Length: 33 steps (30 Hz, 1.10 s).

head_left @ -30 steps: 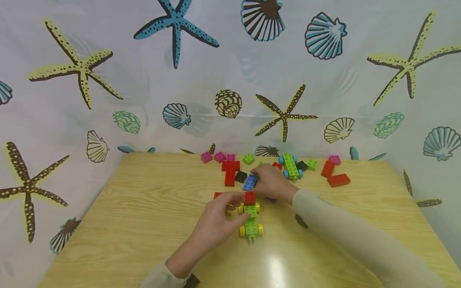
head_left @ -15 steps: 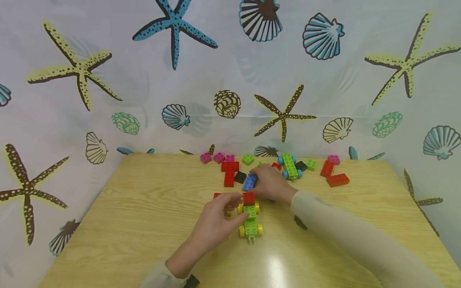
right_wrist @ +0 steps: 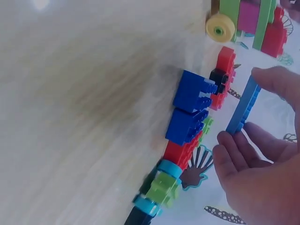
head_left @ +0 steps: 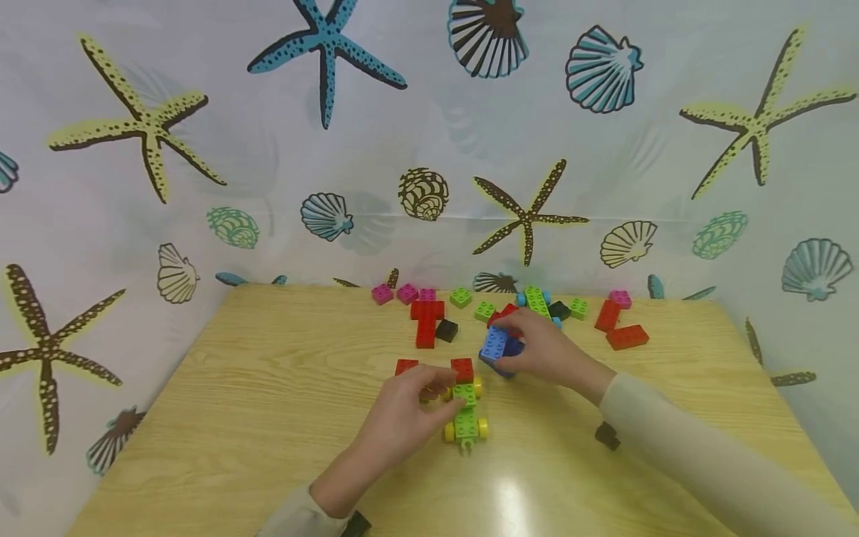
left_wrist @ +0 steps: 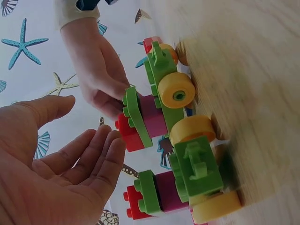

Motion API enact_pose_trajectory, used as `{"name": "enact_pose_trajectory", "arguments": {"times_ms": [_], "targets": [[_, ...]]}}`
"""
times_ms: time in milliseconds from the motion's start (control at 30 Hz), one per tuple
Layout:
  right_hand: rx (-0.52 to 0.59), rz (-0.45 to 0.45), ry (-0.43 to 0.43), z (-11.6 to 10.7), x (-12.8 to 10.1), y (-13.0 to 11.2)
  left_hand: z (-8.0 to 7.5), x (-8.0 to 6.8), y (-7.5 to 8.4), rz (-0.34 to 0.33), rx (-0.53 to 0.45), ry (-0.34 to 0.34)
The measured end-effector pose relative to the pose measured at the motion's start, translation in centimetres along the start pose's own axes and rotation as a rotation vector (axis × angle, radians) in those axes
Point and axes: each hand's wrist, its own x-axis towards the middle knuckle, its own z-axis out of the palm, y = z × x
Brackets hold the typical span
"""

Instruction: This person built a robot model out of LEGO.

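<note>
My right hand (head_left: 553,350) pinches a light blue flat building brick (head_left: 495,343) between thumb and fingers. In the right wrist view this brick (right_wrist: 243,108) is tilted beside two dark blue bricks (right_wrist: 192,91) standing on the table. Relaxed, with thumb and fingers apart, my left hand (head_left: 403,406) is beside a green toy car (head_left: 466,423) with yellow wheels. The left wrist view shows two such cars, each stacked with a magenta, a green and a red brick (left_wrist: 132,136). One car is mostly hidden behind the left hand in the head view.
Along the table's back edge lie magenta bricks (head_left: 406,294), green bricks (head_left: 460,297) and red bricks (head_left: 426,333). A green car base (head_left: 537,299) with blue wheels is behind the right hand. Two red bricks (head_left: 627,337) lie at the right. A patterned cloth (head_left: 376,149) hangs behind the table.
My right hand has moved right with the light blue brick, which is now above the dark blue bricks. The black brick and red bricks behind show more. My left hand has stayed in place.
</note>
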Motion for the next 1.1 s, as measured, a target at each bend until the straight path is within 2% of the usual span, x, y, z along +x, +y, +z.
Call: {"name": "enact_pose_trajectory", "arguments": {"times_ms": [133, 300, 433, 633, 767, 1100], "targets": [[-0.006, 0.022, -0.038, -0.1, -2.6, 0.4, 0.4, -0.2, 0.4, 0.022, 0.02, -0.036], [-0.004, 0.035, -0.089, 0.4, -5.2, 0.8, 1.2, -0.4, 0.9, 0.084, 0.033, -0.074], [-0.009, 0.048, -0.125, 1.0, -6.7, 1.2, 2.2, -0.1, 1.4, 0.118, 0.044, -0.157], [-0.004, 0.097, -0.104, 1.7, -8.4, 1.9, 3.9, 0.4, 2.3, 0.132, 0.104, -0.268], [0.002, 0.118, -0.078, 2.0, -9.1, 1.8, 4.7, 0.6, 2.6, 0.132, 0.135, -0.292], [0.005, 0.135, -0.032, 2.3, -10.0, 1.9, 6.0, 1.3, 2.6, 0.092, 0.095, -0.294]]}}
